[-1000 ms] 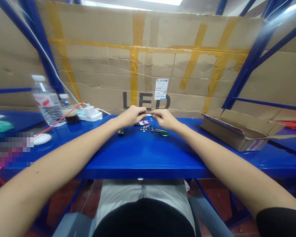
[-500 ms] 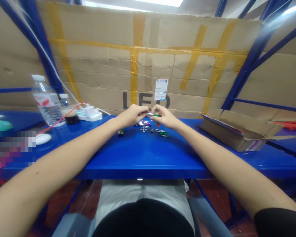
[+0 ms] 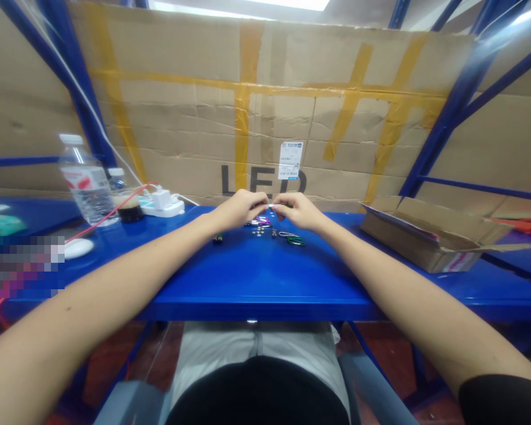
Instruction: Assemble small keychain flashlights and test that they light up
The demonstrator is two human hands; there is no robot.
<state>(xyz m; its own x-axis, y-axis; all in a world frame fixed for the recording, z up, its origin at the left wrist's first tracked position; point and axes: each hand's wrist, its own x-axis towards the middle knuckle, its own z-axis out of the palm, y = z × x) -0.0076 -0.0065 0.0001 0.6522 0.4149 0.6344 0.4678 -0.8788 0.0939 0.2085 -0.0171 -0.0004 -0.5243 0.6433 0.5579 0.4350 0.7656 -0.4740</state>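
My left hand (image 3: 241,208) and my right hand (image 3: 297,209) meet above the far middle of the blue table (image 3: 256,277). Both are closed in a pinch on one small slim piece (image 3: 272,206) held between them, silver with a hint of green. Under the hands lie small loose parts (image 3: 260,227): purple and silver pieces, a few round button-like bits, a green clip (image 3: 295,239) to the right and a small dark part (image 3: 218,238) to the left.
A water bottle (image 3: 85,183), a smaller dark bottle (image 3: 124,198) and a white power strip (image 3: 161,203) with a red cable stand at the back left. An open cardboard box (image 3: 429,233) sits at the right. A taped cardboard wall (image 3: 265,112) closes the back.
The hands drew slightly apart half a second ago, showing a green and silver piece, and have closed together on it again. The view shifted a little.
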